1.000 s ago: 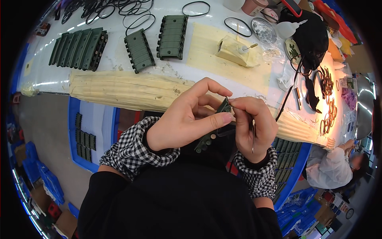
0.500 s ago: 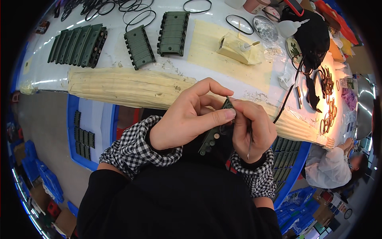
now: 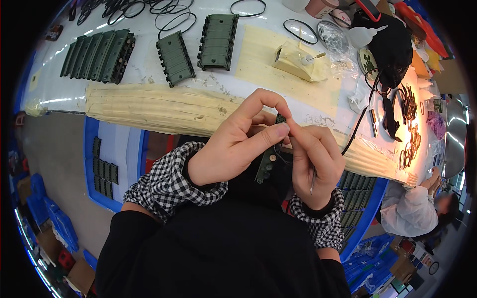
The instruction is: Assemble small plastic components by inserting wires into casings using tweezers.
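Note:
A narrow dark green moulded part [image 3: 265, 169] with a row of round wheel-like knobs is gripped between the thumb and fingers of my left hand [image 3: 231, 146]. It slants down toward my body, one knob is pale tan, and its middle is covered by my fingers. At the part's upper end, the thumb and forefinger of my right hand [image 3: 318, 159] are pinched close against it; whatever lies between those fingertips is hidden. A thin, pointed metal tool [image 3: 313, 181] is tucked in the curled fingers of my right hand, its tip pointing down.
Green ribbed panels [image 3: 217, 42] lie on the white table [image 3: 134, 64], with black rubber loops behind. A yellow-wrapped block [image 3: 300, 59], squeeze bottle [image 3: 362, 35] and black cloth [image 3: 392, 49] sit right. Blue trays [image 3: 92, 174] flank my lap. Another person [image 3: 412, 208] sits far right.
My left fingers and the green part have shifted slightly upward, and the part now stands more upright. My right forefinger has straightened toward its upper end.

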Motion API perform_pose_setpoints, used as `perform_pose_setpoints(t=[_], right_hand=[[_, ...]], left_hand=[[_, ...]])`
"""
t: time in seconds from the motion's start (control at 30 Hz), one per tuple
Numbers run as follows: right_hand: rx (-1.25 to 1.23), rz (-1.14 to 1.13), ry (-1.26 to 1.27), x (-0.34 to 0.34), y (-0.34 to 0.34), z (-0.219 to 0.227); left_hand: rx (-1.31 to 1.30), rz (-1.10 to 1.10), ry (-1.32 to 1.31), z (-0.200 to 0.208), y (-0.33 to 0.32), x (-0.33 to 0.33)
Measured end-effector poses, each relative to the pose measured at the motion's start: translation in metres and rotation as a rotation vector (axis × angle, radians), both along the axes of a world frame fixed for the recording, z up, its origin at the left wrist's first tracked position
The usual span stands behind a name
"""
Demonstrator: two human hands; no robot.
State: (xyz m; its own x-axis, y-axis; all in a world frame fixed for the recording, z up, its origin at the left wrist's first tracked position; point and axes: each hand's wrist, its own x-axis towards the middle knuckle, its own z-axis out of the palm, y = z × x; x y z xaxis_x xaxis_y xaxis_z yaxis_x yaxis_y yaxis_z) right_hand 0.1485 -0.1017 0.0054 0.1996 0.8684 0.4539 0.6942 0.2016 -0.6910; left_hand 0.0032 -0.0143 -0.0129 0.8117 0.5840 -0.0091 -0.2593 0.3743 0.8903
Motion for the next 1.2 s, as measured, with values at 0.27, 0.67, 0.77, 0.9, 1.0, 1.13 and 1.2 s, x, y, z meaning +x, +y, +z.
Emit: perform_pose_setpoints(t=[0.27,0.67,0.77,0.9,1.0,1.13,1.2], right_hand=[[0.008,0.082,-0.009,0.002,-0.004,0.002],[-0.008,0.052,-0.079,-0.016,-0.012,-0.005],[-0.01,0.019,-0.005,-0.017,-0.014,-0.006],[-0.109,0.037,0.15,-0.018,-0.011,0.001],[-0.209,0.057,0.218,-0.016,-0.01,0.005],[-0.242,0.124,0.146,-0.014,-0.004,0.007],[-0.245,0.153,0.084,-0.014,-0.002,0.01]], left_hand=[[0.105,0.033,0.118,0.004,0.014,-0.004],[-0.043,0.146,0.121,-0.003,0.027,-0.004],[-0.055,0.148,0.119,-0.003,0.027,-0.004],[-0.032,0.173,0.115,-0.005,0.025,-0.003],[-0.039,0.187,0.107,-0.005,0.024,-0.004],[-0.019,0.197,0.112,-0.007,0.024,-0.004],[-0.035,0.206,0.126,-0.004,0.023,-0.003]])
